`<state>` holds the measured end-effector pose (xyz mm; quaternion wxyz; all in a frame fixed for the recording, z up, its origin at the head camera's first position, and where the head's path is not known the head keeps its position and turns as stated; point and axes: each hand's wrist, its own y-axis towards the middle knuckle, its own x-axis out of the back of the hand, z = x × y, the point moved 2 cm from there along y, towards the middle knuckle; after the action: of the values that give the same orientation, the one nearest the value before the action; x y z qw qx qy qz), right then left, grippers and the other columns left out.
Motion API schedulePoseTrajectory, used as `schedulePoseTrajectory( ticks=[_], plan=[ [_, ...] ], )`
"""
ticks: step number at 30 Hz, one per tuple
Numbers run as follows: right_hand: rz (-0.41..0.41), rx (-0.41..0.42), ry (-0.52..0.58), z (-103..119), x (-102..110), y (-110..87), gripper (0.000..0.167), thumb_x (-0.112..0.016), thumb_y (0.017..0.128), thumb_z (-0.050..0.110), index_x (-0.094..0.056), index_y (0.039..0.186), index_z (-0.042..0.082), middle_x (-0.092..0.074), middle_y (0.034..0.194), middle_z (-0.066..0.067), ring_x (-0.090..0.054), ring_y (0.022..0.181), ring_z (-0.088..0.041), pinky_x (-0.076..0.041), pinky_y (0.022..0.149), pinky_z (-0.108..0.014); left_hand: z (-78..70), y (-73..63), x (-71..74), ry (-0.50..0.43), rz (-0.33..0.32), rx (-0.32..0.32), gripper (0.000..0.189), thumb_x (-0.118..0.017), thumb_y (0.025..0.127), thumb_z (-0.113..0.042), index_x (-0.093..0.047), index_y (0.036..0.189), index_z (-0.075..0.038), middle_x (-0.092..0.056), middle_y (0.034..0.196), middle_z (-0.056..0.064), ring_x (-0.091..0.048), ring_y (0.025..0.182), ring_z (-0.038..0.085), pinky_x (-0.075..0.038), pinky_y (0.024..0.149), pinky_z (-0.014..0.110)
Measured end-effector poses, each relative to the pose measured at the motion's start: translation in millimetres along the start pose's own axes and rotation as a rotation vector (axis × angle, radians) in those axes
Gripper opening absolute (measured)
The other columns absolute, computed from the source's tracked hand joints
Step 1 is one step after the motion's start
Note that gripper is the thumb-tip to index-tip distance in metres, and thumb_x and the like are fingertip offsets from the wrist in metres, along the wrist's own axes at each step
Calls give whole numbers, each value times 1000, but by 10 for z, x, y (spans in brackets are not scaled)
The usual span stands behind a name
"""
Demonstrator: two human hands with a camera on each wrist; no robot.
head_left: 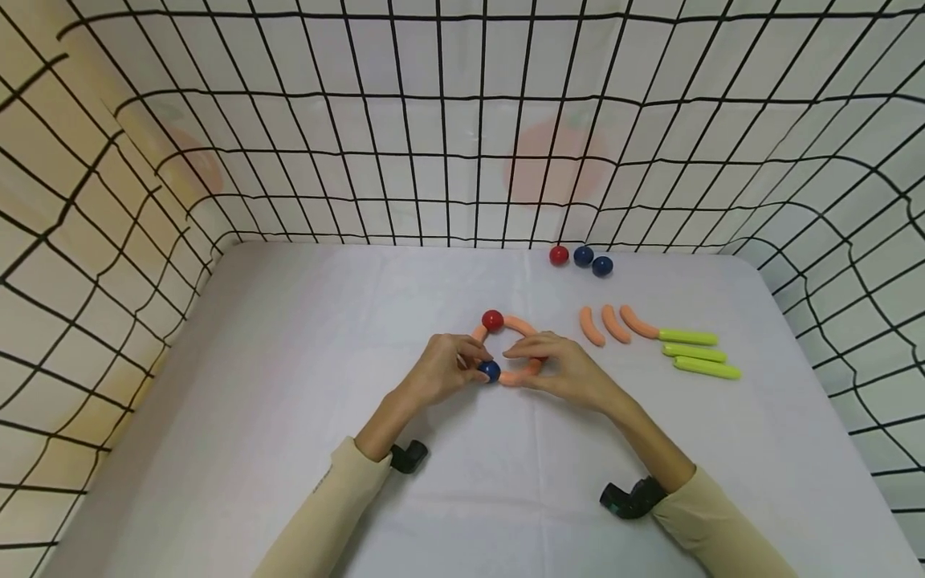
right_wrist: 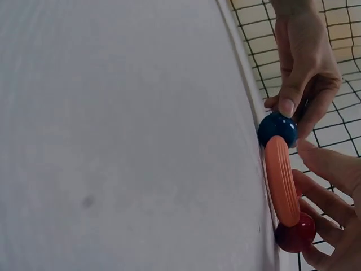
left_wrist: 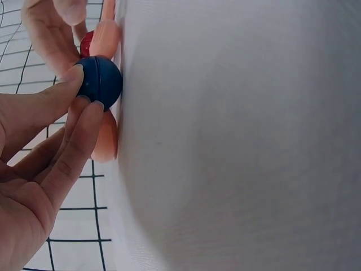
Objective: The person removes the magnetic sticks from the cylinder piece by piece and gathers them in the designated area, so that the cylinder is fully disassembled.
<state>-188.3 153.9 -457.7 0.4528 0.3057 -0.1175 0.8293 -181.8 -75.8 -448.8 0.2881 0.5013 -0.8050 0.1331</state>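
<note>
On the white table lies a ring of curved orange rods (head_left: 519, 325) and balls, with a red ball (head_left: 493, 320) at its far side. My left hand (head_left: 450, 368) pinches a blue ball (left_wrist: 101, 82) at the ring's near side between thumb and fingertips. That ball meets the end of an orange rod (right_wrist: 281, 180). My right hand (head_left: 567, 371) is at the ring's right side, thumb apart from the fingers. In the right wrist view, its fingers are against or just behind another red ball (right_wrist: 296, 232) at that rod's other end; exact contact is unclear.
A loose red ball (head_left: 559, 255) and two blue balls (head_left: 592, 261) lie at the back. To the right are curved orange rods (head_left: 614, 323) and straight green rods (head_left: 694, 352). Black netting (head_left: 441, 128) borders the table (head_left: 311, 313) at the back and sides.
</note>
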Motion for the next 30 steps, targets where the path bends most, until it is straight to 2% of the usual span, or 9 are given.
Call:
schedulePoseTrajectory(
  ticks=[2, 8, 13, 19, 22, 27, 30],
  plan=[
    [3, 6, -9, -14, -18, 20, 35, -86, 86, 19, -79, 120, 14, -75, 124, 0, -60, 127, -25, -45, 114, -55, 8, 1, 5, -3, -1, -1, 20, -84, 82, 2, -80, 102, 4, -78, 107, 17, -68, 77, 13, -59, 69, 17],
    [1, 23, -41, -54, -60, 65, 24, -88, 84, 19, -82, 107, 17, -76, 112, 3, -61, 116, -20, -50, 103, -47, 26, 3, 5, -3, 1, -7, 20, -84, 82, 3, -80, 102, 3, -79, 106, 16, -69, 79, 14, -58, 70, 16],
    [6, 44, -30, -74, -87, 98, 19, -88, 83, 18, -83, 101, 18, -76, 105, 4, -59, 111, -18, -47, 104, -47, 27, 5, -5, 2, 14, -24, 21, -83, 83, 3, -79, 104, 3, -79, 107, 15, -68, 80, 15, -58, 72, 16],
    [16, 35, -10, -83, -76, 102, 18, -88, 83, 18, -85, 100, 19, -77, 104, 5, -56, 103, -13, -45, 94, -35, -10, 3, -17, 36, 49, -53, 24, -81, 85, 3, -79, 109, 2, -75, 111, 15, -69, 82, 16, -56, 69, 13],
    [22, 26, -5, -105, -75, 101, 18, -88, 83, 18, -85, 101, 19, -77, 104, 6, -54, 103, -12, -44, 91, -31, -26, 1, -22, 51, 54, -75, 27, -83, 84, 1, -79, 110, 2, -73, 106, 15, -67, 77, 14, -54, 66, 12],
    [18, 36, 4, -119, -86, 105, 19, -88, 83, 17, -85, 102, 17, -77, 103, 4, -55, 102, -15, -43, 90, -30, -39, 11, -41, 81, 27, -121, 28, -86, 81, 0, -79, 108, 5, -73, 101, 15, -65, 73, 13, -53, 63, 12],
    [16, 42, -2, -120, -87, 107, 19, -89, 82, 16, -85, 101, 18, -77, 101, 5, -55, 100, -14, -42, 88, -30, -36, 23, -55, 102, 11, -125, 26, -85, 81, 1, -80, 106, 4, -74, 101, 14, -65, 74, 15, -51, 64, 12]
  ],
)
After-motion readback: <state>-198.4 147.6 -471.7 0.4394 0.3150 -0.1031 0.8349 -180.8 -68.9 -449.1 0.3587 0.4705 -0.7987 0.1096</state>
